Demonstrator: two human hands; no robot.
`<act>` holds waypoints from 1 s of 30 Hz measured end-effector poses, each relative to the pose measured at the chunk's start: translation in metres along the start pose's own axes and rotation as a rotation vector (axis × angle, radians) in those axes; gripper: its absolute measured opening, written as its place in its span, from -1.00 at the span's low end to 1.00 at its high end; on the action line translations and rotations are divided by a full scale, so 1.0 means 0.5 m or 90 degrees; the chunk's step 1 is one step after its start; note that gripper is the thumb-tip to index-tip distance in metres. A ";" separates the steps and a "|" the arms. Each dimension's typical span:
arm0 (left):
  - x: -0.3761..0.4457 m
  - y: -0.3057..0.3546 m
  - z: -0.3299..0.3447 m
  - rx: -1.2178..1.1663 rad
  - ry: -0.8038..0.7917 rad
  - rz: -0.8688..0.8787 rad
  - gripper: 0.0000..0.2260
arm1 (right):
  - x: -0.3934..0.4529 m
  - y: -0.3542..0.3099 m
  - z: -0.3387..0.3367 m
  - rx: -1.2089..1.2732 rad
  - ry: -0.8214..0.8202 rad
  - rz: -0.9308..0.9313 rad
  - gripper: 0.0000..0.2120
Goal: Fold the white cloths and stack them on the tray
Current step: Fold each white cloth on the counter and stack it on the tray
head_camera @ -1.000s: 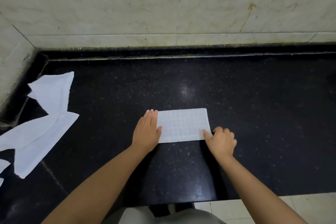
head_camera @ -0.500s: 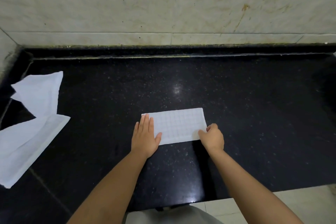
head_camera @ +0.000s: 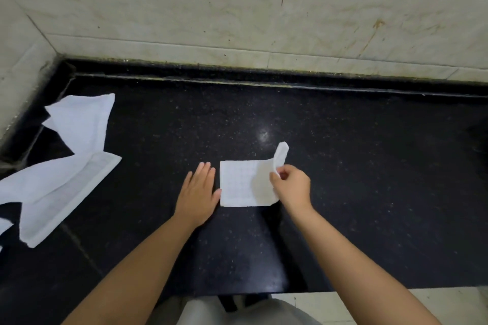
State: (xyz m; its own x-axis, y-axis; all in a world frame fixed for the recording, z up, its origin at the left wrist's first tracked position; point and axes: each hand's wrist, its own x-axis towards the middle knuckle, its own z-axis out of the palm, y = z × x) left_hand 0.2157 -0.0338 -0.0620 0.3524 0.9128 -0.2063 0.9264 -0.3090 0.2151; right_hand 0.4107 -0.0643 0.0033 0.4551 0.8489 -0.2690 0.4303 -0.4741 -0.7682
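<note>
Cloth (head_camera: 241, 185) at centre counter (head_camera: 369, 192) is being folded, its 3 o'clock end pinched by the right hand (head_camera: 290, 187), left hand (head_camera: 198, 192) flat-fingered beside; 2 cloths (head_camera: 66, 166) at 9 o'clock are being left unfolded, no tray visible.

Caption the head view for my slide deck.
Right hand folds a white cloth leftward; left hand flat beside it.

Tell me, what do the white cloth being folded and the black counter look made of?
The white cloth looks like soft woven cotton, matte, judging by its faint grid weave and its limp lifted end in the right hand. The counter looks like polished black granite or similar stone: pale speckles and a glossy light reflection.
</note>
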 end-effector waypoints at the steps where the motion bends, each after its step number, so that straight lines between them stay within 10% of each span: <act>1: -0.014 -0.022 -0.002 -0.008 0.004 -0.020 -0.48 | -0.008 -0.012 0.025 -0.017 -0.013 -0.026 -0.85; 14: -0.132 -0.144 0.015 0.069 -0.032 -0.065 -0.49 | -0.019 -0.002 0.197 -0.234 -0.170 -0.068 -0.78; 20: -0.128 -0.143 0.027 0.047 -0.077 -0.065 -0.18 | -0.042 -0.020 0.203 -0.314 -0.136 -0.134 -0.67; 30: -0.124 -0.128 0.024 -0.041 0.013 -0.053 -0.55 | -0.029 -0.005 0.139 -0.410 -0.273 -0.154 -0.74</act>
State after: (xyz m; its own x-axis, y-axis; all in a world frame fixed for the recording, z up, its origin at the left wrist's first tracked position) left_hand 0.1362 -0.0736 -0.0743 0.2713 0.9400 -0.2070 0.9415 -0.2145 0.2598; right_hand 0.3486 -0.0593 -0.0314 0.0093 0.8990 -0.4378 0.9022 -0.1963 -0.3840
